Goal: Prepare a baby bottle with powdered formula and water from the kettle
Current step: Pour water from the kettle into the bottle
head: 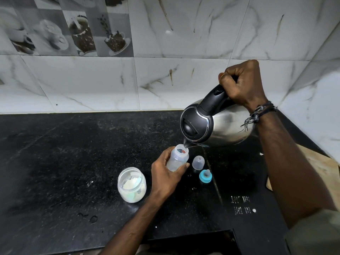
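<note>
We see the right hand [242, 85] clenched tight around the black handle of a steel kettle [217, 124], which is lifted off the counter [73, 153] and tipped forward and down to the left, its black lid facing us. The spout sits right at the open mouth of the baby bottle [177, 157], touching or all but touching its rim; whether water is running we cannot tell for sure, though a thin glint shows at the spout's tip. The left hand [165, 174] wraps around the bottle's lower body, thumb on the near side and fingers curled behind, holding it tilted toward the kettle. Just to the right of the bottle, a clear domed cap [198, 162] stands on the dark counter, and just in front of it lies the teal collar with its teat [205, 176], the two close but apart. To the left of the left wrist stands an open glass jar [132, 184] holding white powder. A thread bracelet [261, 112] circles the right wrist, loose ends hanging over the kettle's steel side. Marbled wall tiles [184, 43] rise behind the counter.
</note>
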`<state>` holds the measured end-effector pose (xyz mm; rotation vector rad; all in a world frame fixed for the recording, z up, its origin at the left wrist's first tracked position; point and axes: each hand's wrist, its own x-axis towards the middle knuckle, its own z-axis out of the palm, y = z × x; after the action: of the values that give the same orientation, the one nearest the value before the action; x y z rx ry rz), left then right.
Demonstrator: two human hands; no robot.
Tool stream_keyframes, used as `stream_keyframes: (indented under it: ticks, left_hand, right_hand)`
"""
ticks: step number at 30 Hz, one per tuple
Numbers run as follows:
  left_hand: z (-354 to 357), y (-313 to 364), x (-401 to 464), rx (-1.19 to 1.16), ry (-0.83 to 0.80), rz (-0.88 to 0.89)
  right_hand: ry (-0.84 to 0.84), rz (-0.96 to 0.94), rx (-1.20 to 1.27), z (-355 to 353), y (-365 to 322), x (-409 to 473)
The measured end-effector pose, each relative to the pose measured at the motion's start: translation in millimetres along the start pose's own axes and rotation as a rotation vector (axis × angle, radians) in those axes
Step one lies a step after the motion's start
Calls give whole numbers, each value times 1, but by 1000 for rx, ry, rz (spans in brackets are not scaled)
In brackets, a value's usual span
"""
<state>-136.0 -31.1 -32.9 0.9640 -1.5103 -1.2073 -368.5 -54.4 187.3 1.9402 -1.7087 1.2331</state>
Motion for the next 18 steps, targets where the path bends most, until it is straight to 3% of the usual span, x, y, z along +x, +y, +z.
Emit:
stream_keyframes:
  ticks: [18]
  left_hand:
    - [0,1,-1,-10,-14,4]
  right_hand:
    - [-8,2,-13,-3,-3,0]
